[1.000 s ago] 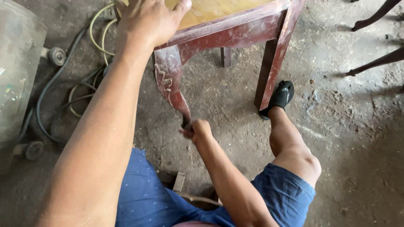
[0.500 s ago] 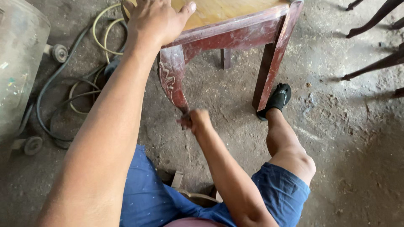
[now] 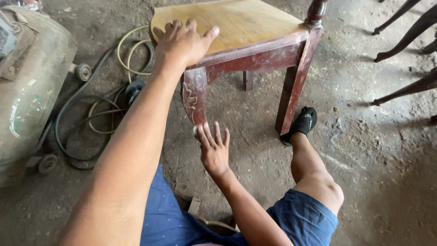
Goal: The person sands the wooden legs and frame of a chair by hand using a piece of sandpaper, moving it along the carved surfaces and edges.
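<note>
The left hand [image 3: 182, 43] is lying flat and spread on the yellow seat board [image 3: 232, 23] of the wooden chair [image 3: 255, 50], steadying it on the dirt floor [image 3: 364, 159]. The right hand [image 3: 213, 148] is working with fingers spread against the lower part of the carved front leg [image 3: 195, 98]; something small seems to be under the fingertips, but what it is cannot be told. The red finish is looking worn and dusty on the front rail [image 3: 255, 61] and both front legs, so stripping appears partly done. Compared with half a second earlier, the right hand is opening from a closed grip, and the view is sitting higher over the seat. A compressor tank [image 3: 27, 91] and hoses [image 3: 104, 105] are lying at left.
</note>
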